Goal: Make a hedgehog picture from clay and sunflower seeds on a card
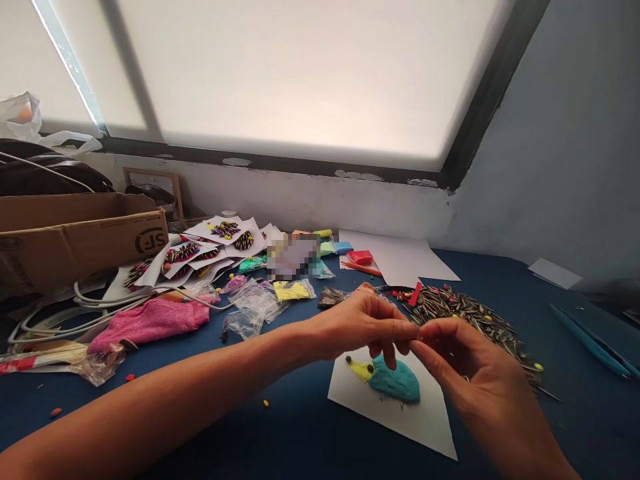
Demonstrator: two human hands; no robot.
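Note:
My left hand (367,320) and my right hand (463,360) meet fingertip to fingertip above a white paper card (425,433). Both are pinched closed; whatever lies between the fingertips is too small or hidden to name. Under them on the card is a flattened clay hedgehog shape with a teal clay body (397,383), a yellow clay snout (359,369) and dark round dots for eye and nose. Short thin leg lines show below the body. Behind my right hand spreads a heap of striped sunflower seeds (470,320) with a few red and yellow bits among them.
At the left stand a cardboard box (100,233), a pink cloth (155,323) and coiled white cable. Seed-covered cards (225,230) lie stacked beyond, beside bagged yellow clay (291,291). White sheets (400,257) lie at the back, blue tweezers (593,343) at the right.

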